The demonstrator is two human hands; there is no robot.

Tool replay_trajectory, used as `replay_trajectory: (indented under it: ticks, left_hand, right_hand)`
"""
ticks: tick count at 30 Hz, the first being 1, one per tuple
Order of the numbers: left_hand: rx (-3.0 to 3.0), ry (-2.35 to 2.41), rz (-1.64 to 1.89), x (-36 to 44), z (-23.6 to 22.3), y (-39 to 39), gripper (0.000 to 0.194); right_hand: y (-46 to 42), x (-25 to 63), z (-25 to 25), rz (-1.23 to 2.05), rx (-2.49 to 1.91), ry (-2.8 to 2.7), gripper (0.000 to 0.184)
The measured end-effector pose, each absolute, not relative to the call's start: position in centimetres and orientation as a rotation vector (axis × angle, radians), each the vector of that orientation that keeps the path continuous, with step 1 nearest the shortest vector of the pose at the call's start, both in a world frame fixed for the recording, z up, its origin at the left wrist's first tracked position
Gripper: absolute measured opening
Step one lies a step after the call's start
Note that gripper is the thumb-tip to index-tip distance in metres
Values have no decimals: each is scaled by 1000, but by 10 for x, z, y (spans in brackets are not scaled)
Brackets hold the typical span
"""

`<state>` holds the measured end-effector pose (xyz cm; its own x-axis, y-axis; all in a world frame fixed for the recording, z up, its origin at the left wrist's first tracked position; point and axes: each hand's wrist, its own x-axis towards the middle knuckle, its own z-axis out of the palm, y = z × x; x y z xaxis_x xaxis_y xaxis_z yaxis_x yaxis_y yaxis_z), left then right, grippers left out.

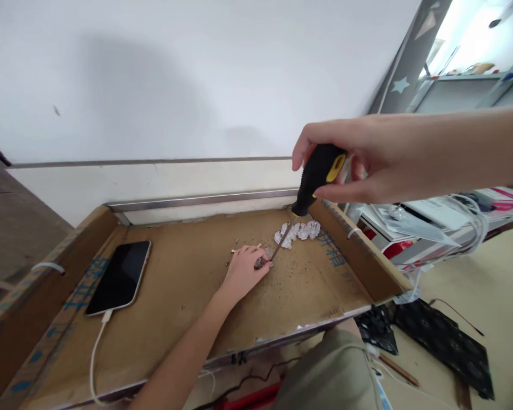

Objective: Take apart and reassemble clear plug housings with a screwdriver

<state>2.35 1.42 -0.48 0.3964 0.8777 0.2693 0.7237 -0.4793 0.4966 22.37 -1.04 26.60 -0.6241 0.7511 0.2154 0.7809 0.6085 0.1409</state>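
My right hand [350, 154] grips a screwdriver [318, 176] by its black and yellow handle. Its metal shaft slants down to the left, and the tip meets a small part [261, 262] at my left fingertips. My left hand [247, 266] rests on the cardboard, fingers closed around that part, which looks dark and partly clear; most of it is hidden. Just beyond the tip lie several clear plastic pieces [301, 230] with dark pins. Tiny dark bits, perhaps screws, are scattered around my left hand.
A cardboard-lined tray [188, 285] with raised sides forms the work surface. On its left lies a phone [120, 278] with a white cable [94, 359]. A white wall [196, 85] stands behind. At right are a cluttered shelf [436, 222] and a black panel [444, 341] on the floor.
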Motion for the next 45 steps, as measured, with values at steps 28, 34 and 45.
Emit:
replay_trajectory:
  ticks: [28, 34, 45]
  left_hand:
    - [2367, 1366, 713, 22, -2, 12, 5]
    - [2426, 1373, 680, 22, 1, 12, 7]
    - [2430, 1303, 732, 18, -1, 17, 8]
  right_hand:
    - [-12, 214, 270, -401, -1237, -2638, 37]
    - [-39, 184, 269, -668, -1268, -2644, 29]
    - [-17, 206, 278, -401, -1292, -2739, 33]
